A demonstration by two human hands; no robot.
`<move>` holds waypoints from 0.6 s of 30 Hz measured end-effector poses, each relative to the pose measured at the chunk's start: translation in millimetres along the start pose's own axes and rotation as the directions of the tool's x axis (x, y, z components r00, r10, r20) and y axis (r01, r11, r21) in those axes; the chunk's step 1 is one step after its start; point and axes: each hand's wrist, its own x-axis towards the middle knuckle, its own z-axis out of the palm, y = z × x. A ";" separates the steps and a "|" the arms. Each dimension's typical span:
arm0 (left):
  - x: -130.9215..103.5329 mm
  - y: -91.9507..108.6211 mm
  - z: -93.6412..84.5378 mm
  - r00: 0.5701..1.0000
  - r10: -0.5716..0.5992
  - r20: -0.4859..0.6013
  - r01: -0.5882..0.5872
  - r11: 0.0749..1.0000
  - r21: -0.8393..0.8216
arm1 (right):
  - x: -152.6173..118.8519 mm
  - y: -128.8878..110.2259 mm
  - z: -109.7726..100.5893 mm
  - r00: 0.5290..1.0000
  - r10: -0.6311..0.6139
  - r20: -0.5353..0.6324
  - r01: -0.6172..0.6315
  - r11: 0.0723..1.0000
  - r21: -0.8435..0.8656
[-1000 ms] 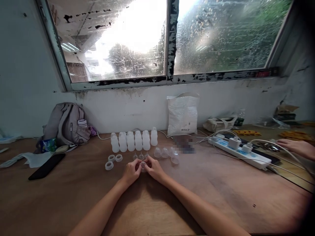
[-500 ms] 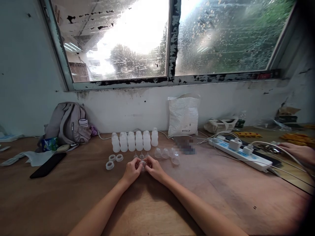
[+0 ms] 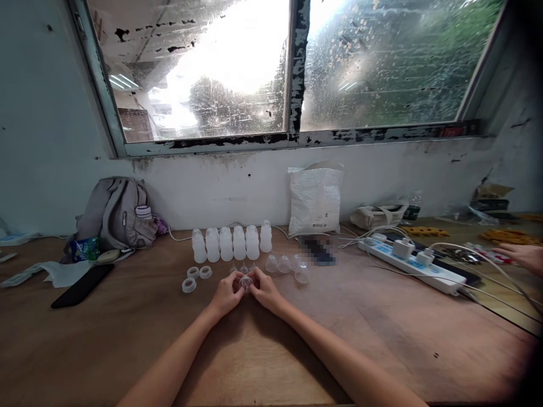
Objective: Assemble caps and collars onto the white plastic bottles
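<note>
Fingers of my left hand (image 3: 228, 293) and my right hand (image 3: 263, 289) pinch a small clear round piece (image 3: 245, 281) from both sides, low over the table. Right behind it stand a few clear nipple-shaped pieces (image 3: 244, 268), partly hidden by my fingers. Farther back, several frosted white bottles (image 3: 226, 244) form a row. White rings (image 3: 189, 285) lie left of my hands. Several clear domed caps (image 3: 284, 264) sit to the right.
A grey backpack (image 3: 123, 212) and a black flat object (image 3: 82, 285) are at the left. A white bag (image 3: 314, 198) leans on the wall. Rightward lie a power strip (image 3: 416, 263) with cables and another person's hand (image 3: 524, 257).
The other person's hand at the far right has shifted right, uncovering small red and white items. My hands stay nearly in place, and the clear piece between them shows more plainly.
</note>
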 end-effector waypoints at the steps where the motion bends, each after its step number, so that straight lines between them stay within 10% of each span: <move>1: 0.0 -0.4 0.1 1.000 -0.006 0.002 0.006 1.000 -0.004 | -0.1 -0.4 -0.8 1.000 -0.003 0.001 0.003 1.000 0.000; 18: 1.2 -8.8 5.0 0.999 -0.041 -0.016 0.041 0.999 0.018 | -0.2 4.8 4.9 0.999 0.012 0.032 -0.011 1.000 -0.025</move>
